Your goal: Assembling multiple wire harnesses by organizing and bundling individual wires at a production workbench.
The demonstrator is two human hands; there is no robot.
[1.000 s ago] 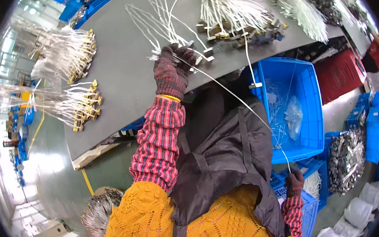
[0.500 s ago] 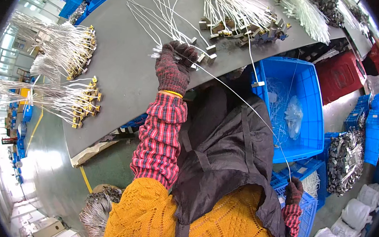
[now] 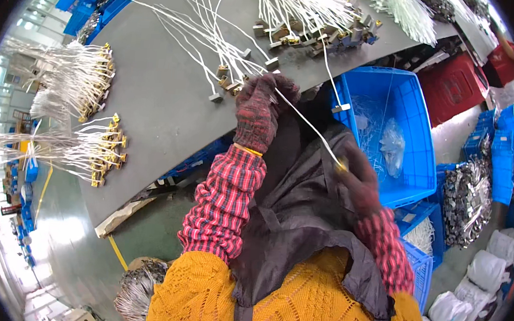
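At the table's near edge, my left hand point(image 3: 265, 110) in a dark red knitted glove is closed round a white wire point(image 3: 309, 123). The wire runs taut down and right to my gloved right hand point(image 3: 359, 179), which is motion-blurred in front of the dark apron. A small yellowish piece shows at its fingertips, where the wire ends. Just beyond my left hand lies a loose spread of white wires point(image 3: 209, 39) with small metal blocks at their near ends. The inside of my left hand's grip is hidden.
A thick wire bundle with metal blocks point(image 3: 315, 38) lies on the grey table point(image 3: 152, 110); one wire hangs over the edge. Brass-ended bundles point(image 3: 104, 148) stick out at the left. A blue crate point(image 3: 423, 155) holding clear plastic and thin strands stands at right, near a red container point(image 3: 453, 88).
My right hand has come up and left from beside the lower blue crate, shortening the wire span. My left hand has shifted right and slightly down; the wires beyond it now lie spread.
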